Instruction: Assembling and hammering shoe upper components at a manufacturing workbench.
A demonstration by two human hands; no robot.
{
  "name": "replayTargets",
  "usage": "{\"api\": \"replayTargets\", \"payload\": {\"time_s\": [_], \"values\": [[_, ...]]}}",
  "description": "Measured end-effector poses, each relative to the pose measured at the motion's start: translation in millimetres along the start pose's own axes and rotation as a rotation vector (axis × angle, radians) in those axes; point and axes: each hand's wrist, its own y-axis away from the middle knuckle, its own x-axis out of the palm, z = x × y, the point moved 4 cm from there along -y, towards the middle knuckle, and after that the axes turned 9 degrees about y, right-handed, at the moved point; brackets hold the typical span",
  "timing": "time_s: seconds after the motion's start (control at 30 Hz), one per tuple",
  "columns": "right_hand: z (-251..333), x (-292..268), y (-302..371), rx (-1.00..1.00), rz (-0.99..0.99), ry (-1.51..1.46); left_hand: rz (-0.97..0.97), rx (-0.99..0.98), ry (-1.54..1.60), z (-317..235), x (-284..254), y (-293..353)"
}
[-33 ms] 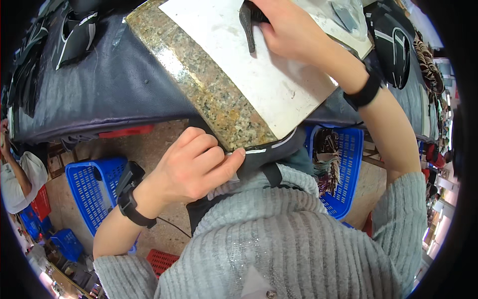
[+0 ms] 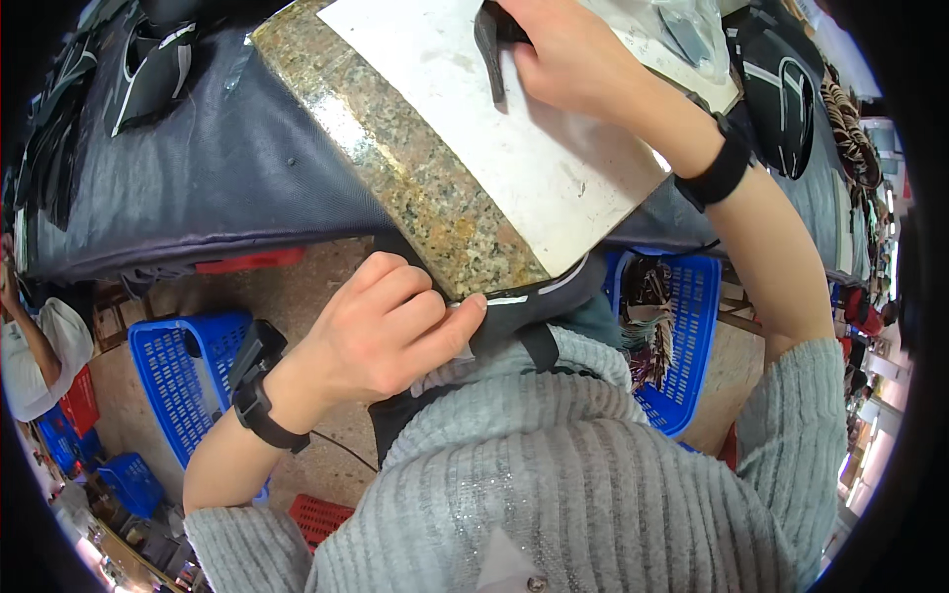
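Note:
My left hand (image 2: 386,331) is closed, thumb and fingers pressed on the edge of a black fabric piece (image 2: 524,314) with white trim. That piece hangs at the near corner of a speckled granite slab (image 2: 435,203); most of it is hidden under the hand and slab. Above the white sheet (image 2: 554,178) on the slab, my right hand (image 2: 568,59) is wrapped round a dark hammer (image 2: 490,59) with a long tapering head. The hammer's handle is mostly hidden by the hand.
Blue plastic baskets (image 2: 193,371) stand on either side below the table (image 2: 237,168). Black shoe uppers with pale trim (image 2: 153,74) lie at the far left, others (image 2: 781,109) at the far right. A clear plastic bag (image 2: 692,40) rests beyond my right hand.
My right hand has shifted very slightly left with the hammer. My left hand and the black fabric piece look the same.

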Motion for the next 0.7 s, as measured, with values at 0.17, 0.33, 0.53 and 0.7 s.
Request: {"api": "replayTargets", "payload": {"time_s": [0.17, 0.33, 0.53, 0.7], "values": [[8, -33, 6, 0.057, -0.262, -0.068, 0.003, 0.007, -0.039, -3, 0, 2], [36, -75, 66, 0.089, -0.142, 0.05, -0.042, -0.016, -0.043, -6, -2, 8], [110, -80, 101, -0.069, 0.207, -0.273, -0.072, 0.005, -0.046, -6, -1, 4], [116, -80, 104, -0.02, 0.271, -0.218, -0.059, -0.009, -0.043, -6, -1, 4]]}}
